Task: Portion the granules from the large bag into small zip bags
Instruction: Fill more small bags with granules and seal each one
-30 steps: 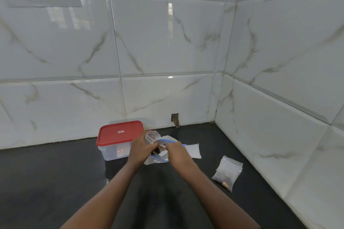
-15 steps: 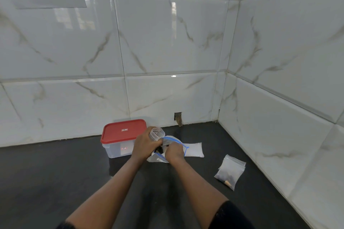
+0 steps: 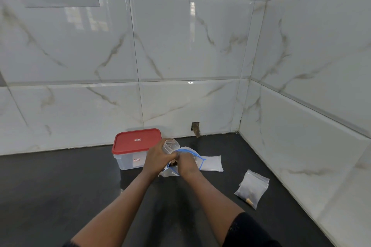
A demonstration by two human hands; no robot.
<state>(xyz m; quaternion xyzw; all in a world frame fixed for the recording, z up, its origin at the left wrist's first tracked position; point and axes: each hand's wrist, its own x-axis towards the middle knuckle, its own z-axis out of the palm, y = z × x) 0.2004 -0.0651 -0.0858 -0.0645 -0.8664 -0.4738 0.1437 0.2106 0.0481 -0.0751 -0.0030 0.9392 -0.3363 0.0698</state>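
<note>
My left hand grips a small clear plastic cup, tilted over the mouth of the large clear bag with a blue zip edge. My right hand holds that bag's rim, right beside the left hand. A little dark granule matter shows between the two hands. Behind the large bag, a flat pile of empty small zip bags lies on the dark counter. Off to the right sits a small filled zip bag holding granules.
A clear plastic box with a red lid stands just left of my hands, near the back wall. White marble tiles close the counter at the back and on the right, forming a corner. A small hole in the tile sits behind the bags.
My right hand has drawn in closer to the left hand at the bag's mouth. The view has shifted slightly; the cup stays tilted over the bag.
</note>
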